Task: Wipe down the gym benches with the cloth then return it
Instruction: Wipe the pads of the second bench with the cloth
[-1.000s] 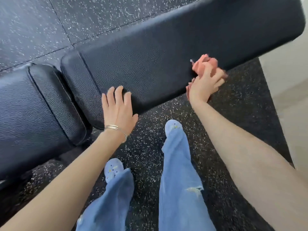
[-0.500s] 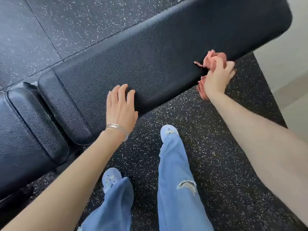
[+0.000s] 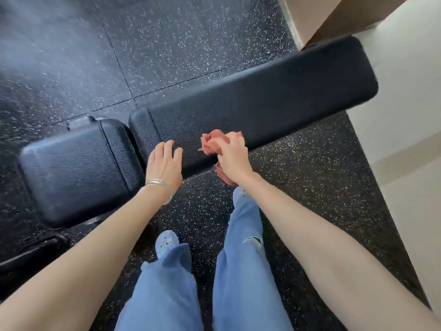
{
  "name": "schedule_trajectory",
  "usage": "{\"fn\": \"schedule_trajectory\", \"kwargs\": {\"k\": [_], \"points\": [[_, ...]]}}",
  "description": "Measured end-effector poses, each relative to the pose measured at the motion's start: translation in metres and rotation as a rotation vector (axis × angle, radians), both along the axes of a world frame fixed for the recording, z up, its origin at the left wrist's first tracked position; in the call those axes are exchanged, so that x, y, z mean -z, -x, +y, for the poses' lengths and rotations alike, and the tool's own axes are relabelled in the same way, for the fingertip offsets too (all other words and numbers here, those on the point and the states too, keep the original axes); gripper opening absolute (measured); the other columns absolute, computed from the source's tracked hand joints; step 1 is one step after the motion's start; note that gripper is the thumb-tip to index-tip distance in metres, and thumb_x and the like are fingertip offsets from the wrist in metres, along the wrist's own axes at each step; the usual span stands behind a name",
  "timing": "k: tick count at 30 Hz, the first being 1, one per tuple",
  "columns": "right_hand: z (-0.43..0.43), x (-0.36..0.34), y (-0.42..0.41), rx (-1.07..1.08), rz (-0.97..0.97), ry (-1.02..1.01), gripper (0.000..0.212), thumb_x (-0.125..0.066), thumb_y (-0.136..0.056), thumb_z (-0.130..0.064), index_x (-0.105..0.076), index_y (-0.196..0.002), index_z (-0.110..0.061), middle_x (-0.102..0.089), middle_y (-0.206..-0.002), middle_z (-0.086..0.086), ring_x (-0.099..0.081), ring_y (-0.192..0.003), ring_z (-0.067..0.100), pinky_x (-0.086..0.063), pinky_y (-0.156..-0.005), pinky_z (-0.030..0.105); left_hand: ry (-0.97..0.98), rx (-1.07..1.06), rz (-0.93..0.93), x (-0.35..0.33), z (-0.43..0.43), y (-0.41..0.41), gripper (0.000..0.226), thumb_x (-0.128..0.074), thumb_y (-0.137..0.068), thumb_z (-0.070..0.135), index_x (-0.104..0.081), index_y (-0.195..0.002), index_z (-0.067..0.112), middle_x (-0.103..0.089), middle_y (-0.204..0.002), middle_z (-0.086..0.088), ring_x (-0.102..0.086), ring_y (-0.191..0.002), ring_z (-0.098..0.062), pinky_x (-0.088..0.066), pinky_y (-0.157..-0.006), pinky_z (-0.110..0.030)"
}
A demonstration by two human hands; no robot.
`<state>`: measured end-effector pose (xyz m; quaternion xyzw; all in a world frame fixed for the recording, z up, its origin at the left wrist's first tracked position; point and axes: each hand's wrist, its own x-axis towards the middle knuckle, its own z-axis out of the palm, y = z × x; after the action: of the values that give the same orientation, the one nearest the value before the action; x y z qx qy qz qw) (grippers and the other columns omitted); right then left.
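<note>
A black padded gym bench runs across the view: a long back pad (image 3: 274,99) to the right and a shorter seat pad (image 3: 74,168) to the left. My right hand (image 3: 232,158) grips a crumpled pink cloth (image 3: 212,142) at the near edge of the long pad, close to its left end. My left hand (image 3: 164,163) lies flat with straight fingers on the same pad's near edge, just left of the cloth. A thin bracelet sits on that wrist.
The floor (image 3: 167,44) is black speckled rubber tiles. A pale wall and ledge (image 3: 405,139) rise at the right, by the bench's far end. My legs in blue jeans and light blue shoes (image 3: 167,242) stand in front of the bench.
My right hand has drawn the cloth leftward along the long pad's near edge, from its right part to right beside my left hand. The view has swung right and pulled back.
</note>
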<state>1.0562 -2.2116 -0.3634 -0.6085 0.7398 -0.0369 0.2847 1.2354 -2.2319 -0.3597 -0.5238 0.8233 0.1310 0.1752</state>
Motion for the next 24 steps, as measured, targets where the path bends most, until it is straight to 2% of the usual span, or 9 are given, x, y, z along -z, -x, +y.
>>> {"fn": "schedule_trajectory", "kwargs": {"k": [3, 6, 12, 18, 24], "points": [[0.009, -0.067, -0.026, -0.176, 0.119, 0.066, 0.034, -0.059, -0.086, -0.019, -0.055, -0.118, -0.029, -0.043, -0.127, 0.008, -0.036, -0.116, 0.031, -0.04, -0.086, 0.043, 0.014, -0.01, 0.014, -0.055, 0.012, -0.028, 0.058, -0.061, -0.083, 0.022, -0.037, -0.134, 0.011, -0.032, -0.144, -0.013, -0.03, -0.13, -0.032, -0.029, -0.107, -0.039], [0.01, -0.128, -0.048, -0.323, 0.269, 0.084, 0.035, -0.059, -0.086, -0.034, -0.053, -0.12, -0.028, -0.042, -0.127, 0.01, -0.038, -0.116, 0.032, -0.04, -0.085, 0.043, 0.019, -0.025, 0.001, -0.111, 0.015, -0.052, 0.051, -0.058, -0.084, 0.02, -0.04, -0.131, 0.014, -0.033, -0.142, -0.011, -0.034, -0.127, -0.03, -0.033, -0.103, -0.038], [-0.002, -0.248, -0.091, -0.464, 0.394, 0.149, 0.041, -0.059, -0.085, -0.04, -0.048, -0.121, -0.025, -0.04, -0.128, 0.013, -0.04, -0.113, 0.035, -0.04, -0.086, 0.044, 0.123, -0.111, 0.049, -0.222, 0.014, -0.096, 0.047, -0.056, -0.081, 0.018, -0.045, -0.126, 0.013, -0.038, -0.139, -0.011, -0.035, -0.125, -0.031, -0.035, -0.099, -0.039], [-0.019, -0.321, -0.116, -0.63, 0.416, 0.288, 0.041, -0.061, -0.083, -0.041, -0.047, -0.118, -0.025, -0.042, -0.124, 0.014, -0.042, -0.108, 0.035, -0.04, -0.082, 0.044, 0.195, -0.249, 0.045, -0.29, 0.024, -0.124, 0.052, -0.058, -0.079, 0.029, -0.045, -0.127, 0.015, -0.037, -0.139, -0.008, -0.032, -0.127, -0.03, -0.032, -0.101, -0.039], [-0.036, -0.35, -0.133, -0.879, 0.361, 0.323, 0.042, -0.057, -0.084, -0.046, -0.047, -0.12, -0.027, -0.043, -0.123, 0.013, -0.042, -0.109, 0.035, -0.039, -0.084, 0.045, 0.271, -0.466, 0.001, -0.325, 0.058, -0.123, 0.055, -0.052, -0.079, 0.039, -0.042, -0.129, 0.018, -0.037, -0.14, -0.008, -0.029, -0.131, -0.029, -0.025, -0.108, -0.041]]}}
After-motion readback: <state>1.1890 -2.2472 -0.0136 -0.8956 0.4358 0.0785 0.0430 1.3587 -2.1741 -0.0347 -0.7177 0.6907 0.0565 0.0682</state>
